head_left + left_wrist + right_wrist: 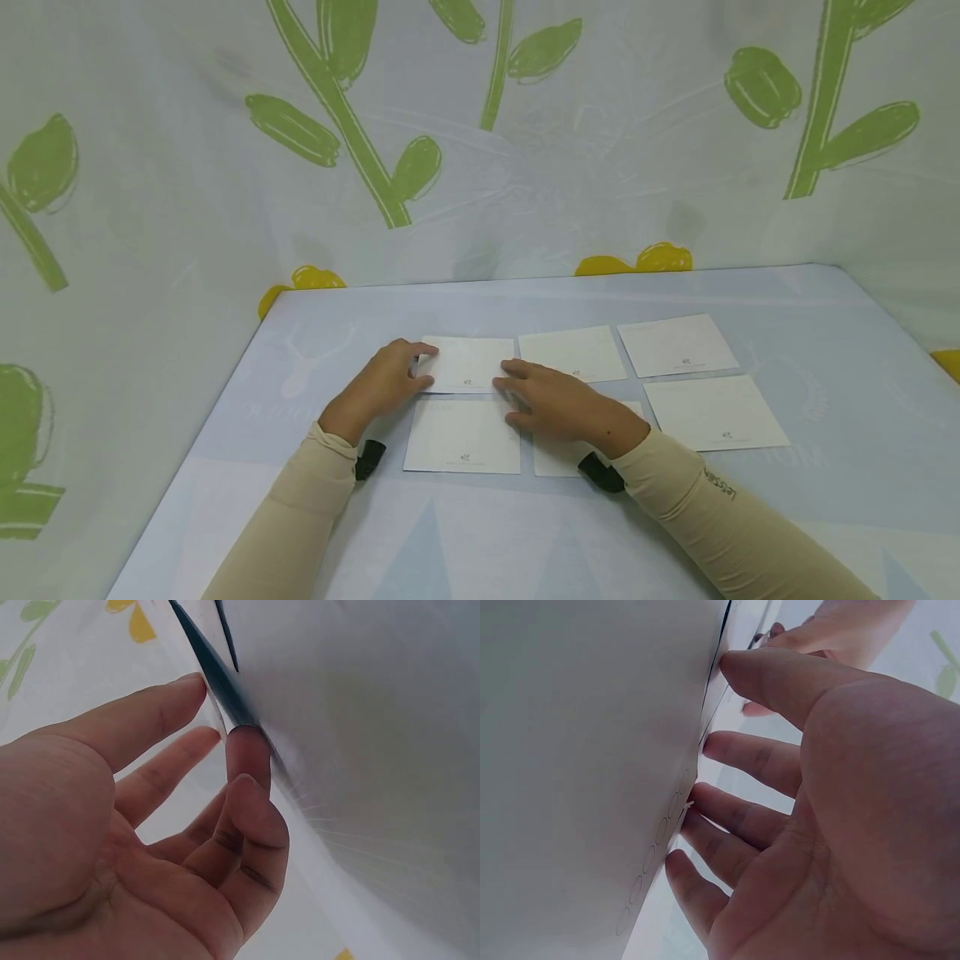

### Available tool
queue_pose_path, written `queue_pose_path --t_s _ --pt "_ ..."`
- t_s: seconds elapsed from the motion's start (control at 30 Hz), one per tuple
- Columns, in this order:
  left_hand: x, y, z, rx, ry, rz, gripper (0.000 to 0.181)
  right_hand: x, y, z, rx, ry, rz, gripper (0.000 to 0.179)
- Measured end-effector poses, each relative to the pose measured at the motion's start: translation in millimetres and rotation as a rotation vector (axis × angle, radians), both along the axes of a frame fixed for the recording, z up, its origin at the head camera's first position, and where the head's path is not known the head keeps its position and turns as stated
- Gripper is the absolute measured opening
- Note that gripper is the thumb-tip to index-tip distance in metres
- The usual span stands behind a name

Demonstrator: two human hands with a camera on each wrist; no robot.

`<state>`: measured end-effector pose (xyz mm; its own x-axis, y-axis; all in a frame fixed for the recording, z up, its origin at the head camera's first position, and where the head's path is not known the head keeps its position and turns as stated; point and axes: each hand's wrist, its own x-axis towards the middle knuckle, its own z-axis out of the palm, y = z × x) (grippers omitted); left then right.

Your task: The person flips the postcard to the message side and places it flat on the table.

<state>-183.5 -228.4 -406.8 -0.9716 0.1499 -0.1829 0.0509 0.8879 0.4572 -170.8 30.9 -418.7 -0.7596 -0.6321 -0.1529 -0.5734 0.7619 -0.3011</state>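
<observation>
A white card (468,364) with a small dark mark near its lower edge lies flat at the back left of a group of similar cards. My left hand (377,385) touches its left edge, thumb and forefinger spread apart. At its right side, the fingertips of my right hand (558,404) rest, fingers extended and partly over the neighbouring cards. In the left wrist view the fingertips (196,686) meet a thin edge, the other fingers loosely bent. The right wrist view shows straight, spread fingers (754,761) against the surface. Just below lies another white card (459,437).
To the right, a back middle card (573,350), a back right card (675,343) and a front right card (712,412) lie flat. My right hand and wrist partly cover a front middle card (553,460). A leaf-patterned sheet (600,167) rises behind the pale table (337,533).
</observation>
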Motion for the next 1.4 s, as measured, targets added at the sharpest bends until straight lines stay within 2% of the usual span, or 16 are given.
queue_pose_path --t_s 0.37,0.97,1.23,1.4 --pt "2.0 0.8 -1.0 -0.028 0.033 -0.025 0.049 0.3 -0.6 1.1 -0.01 0.002 0.013 0.055" --pt "2.4 1.3 -7.0 -0.027 0.011 -0.025 0.045 0.8 0.0 -2.6 -0.006 -0.024 -0.007 0.055" --pt "4.0 1.7 -7.2 -0.037 0.014 -0.034 0.045 1.7 0.9 -4.7 0.016 0.014 0.006 0.055" --pt "1.8 -0.2 -8.1 -0.033 0.009 -0.032 0.045 -1.2 -1.3 -6.7 0.016 0.005 0.008 0.055"
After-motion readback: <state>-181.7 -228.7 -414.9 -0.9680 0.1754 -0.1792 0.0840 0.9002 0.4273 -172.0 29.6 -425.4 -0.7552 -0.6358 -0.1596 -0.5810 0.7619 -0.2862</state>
